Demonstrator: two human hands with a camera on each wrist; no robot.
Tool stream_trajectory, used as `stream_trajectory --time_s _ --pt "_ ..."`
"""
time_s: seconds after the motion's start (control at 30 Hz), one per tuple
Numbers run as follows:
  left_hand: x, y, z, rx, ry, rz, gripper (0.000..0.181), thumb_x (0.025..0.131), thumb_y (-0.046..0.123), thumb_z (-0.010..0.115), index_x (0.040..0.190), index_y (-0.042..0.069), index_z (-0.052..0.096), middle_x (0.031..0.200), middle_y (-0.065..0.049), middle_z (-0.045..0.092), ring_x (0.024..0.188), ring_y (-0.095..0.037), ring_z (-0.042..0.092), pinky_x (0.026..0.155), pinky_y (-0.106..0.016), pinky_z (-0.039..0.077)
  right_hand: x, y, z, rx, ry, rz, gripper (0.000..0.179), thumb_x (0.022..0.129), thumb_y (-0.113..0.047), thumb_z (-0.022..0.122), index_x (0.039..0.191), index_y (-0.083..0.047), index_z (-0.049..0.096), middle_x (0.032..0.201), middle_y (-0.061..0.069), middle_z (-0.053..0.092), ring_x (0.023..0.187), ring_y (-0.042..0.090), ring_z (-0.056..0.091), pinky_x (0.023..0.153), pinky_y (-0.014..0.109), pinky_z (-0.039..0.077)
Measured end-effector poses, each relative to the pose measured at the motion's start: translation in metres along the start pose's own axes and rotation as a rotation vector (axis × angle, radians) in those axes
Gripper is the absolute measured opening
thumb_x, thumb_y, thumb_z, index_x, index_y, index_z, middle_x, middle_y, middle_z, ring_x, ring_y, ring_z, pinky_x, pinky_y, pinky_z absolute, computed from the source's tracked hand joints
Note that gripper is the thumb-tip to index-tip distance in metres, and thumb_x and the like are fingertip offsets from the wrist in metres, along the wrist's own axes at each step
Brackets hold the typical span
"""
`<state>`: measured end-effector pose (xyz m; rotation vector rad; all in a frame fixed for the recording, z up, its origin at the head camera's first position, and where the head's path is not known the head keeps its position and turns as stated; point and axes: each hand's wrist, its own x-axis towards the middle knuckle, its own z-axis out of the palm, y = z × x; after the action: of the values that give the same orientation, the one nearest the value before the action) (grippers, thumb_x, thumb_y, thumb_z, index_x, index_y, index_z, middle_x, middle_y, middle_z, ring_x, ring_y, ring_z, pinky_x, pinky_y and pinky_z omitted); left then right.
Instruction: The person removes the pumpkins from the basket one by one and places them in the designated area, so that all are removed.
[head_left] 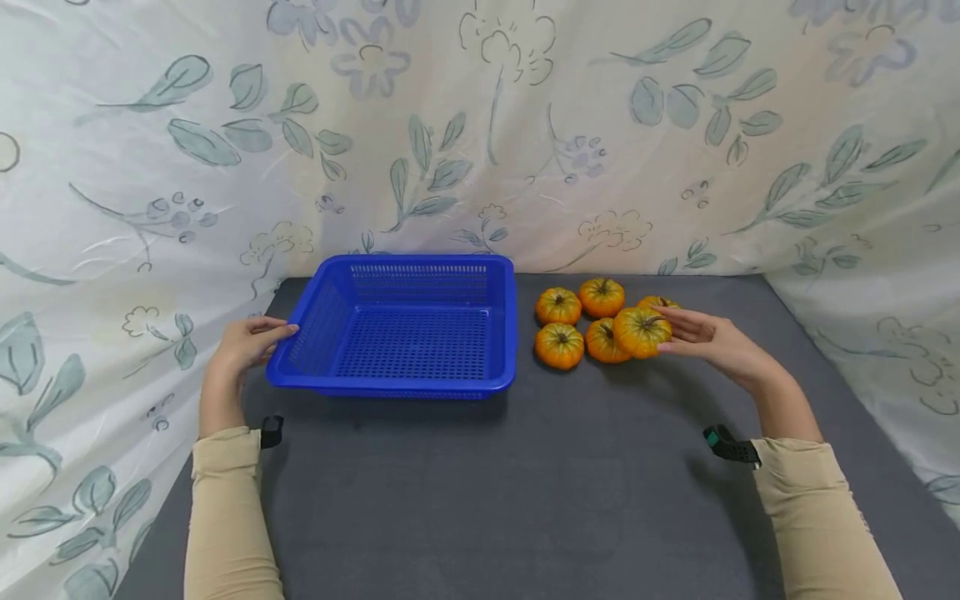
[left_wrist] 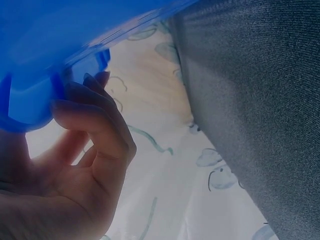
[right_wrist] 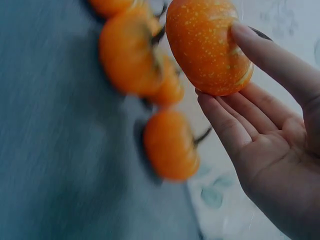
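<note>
A blue plastic basket with slotted sides and bottom stands on the dark table at the left, nothing inside it. My left hand grips its left rim, thumb above; in the left wrist view the fingers curl up under the blue edge. Off to the right, my right hand holds a small orange pumpkin between thumb and fingers, lifted above the table. The right wrist view shows this pumpkin pinched at the fingertips, with other pumpkins lying below it, blurred.
Several more small pumpkins lie grouped right of the basket, two of them partly hidden by the held one. A floral cloth hangs behind the dark table and along both sides.
</note>
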<state>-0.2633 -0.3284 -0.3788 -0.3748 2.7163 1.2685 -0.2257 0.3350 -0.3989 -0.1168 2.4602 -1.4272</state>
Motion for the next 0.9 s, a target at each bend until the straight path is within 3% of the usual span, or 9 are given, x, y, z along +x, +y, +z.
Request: stream_trajectory --time_s 0.1,0.3,0.53,0.7,0.8,0.9 --pt "-0.001 0.001 0.0 -0.003 -0.002 0.001 0.066 0.094 0.046 0.058 0.137 -0.003 0.05 0.136 -0.028 0.052 0.1 -0.02 0.063 0.09 -0.041 0.054 -0.005 0.019 -0.008 -0.01 0.012 0.039 0.083 0.091 -0.038 0.067 0.156 -0.014 0.022 0.162 0.017 0.019 0.147 0.04 0.023 0.115 0.06 0.025" --pt "-0.002 0.001 0.0 -0.003 0.003 -0.002 0.065 0.094 0.045 0.059 0.136 -0.003 0.051 0.13 -0.022 0.056 0.087 -0.007 0.06 0.078 -0.027 0.055 -0.009 0.042 -0.013 -0.031 0.02 0.095 0.086 0.09 -0.041 0.068 0.156 -0.011 0.021 0.163 0.019 0.016 0.146 0.045 0.019 0.113 0.065 0.021" --pt "-0.004 0.003 -0.001 0.009 -0.001 0.003 0.064 0.095 0.044 0.058 0.135 -0.005 0.051 0.131 -0.024 0.055 0.098 -0.019 0.063 0.083 -0.034 0.057 -0.006 0.053 -0.011 -0.053 0.014 0.145 0.09 0.089 -0.045 0.068 0.156 -0.009 0.019 0.161 0.022 0.016 0.145 0.049 0.017 0.112 0.067 0.021" --pt "-0.01 0.015 -0.003 0.187 -0.026 0.075 0.065 0.1 0.039 0.049 0.135 -0.015 0.045 0.131 -0.037 0.051 0.109 -0.045 0.061 0.089 -0.047 0.055 -0.003 0.043 -0.011 -0.154 0.012 0.144 0.096 0.09 -0.05 0.065 0.157 -0.007 0.011 0.161 0.024 0.015 0.145 0.05 0.016 0.11 0.069 0.021" --pt "-0.014 0.032 0.0 0.31 -0.038 0.1 0.075 0.103 0.044 0.039 0.141 -0.02 0.031 0.14 -0.042 0.038 0.127 -0.053 0.045 0.104 -0.058 0.041 0.0 0.029 -0.011 -0.276 0.043 0.139 0.097 0.092 -0.056 0.057 0.157 -0.005 0.006 0.16 0.029 0.01 0.143 0.054 0.013 0.107 0.072 0.022" --pt "-0.017 0.053 0.007 0.377 -0.025 0.141 0.086 0.102 0.054 0.031 0.147 -0.018 0.014 0.148 -0.044 0.021 0.137 -0.058 0.025 0.112 -0.064 0.025 0.007 0.011 -0.008 -0.382 0.1 0.117 0.095 0.095 -0.06 0.048 0.156 -0.003 0.004 0.158 0.034 0.005 0.142 0.058 0.009 0.106 0.074 0.019"
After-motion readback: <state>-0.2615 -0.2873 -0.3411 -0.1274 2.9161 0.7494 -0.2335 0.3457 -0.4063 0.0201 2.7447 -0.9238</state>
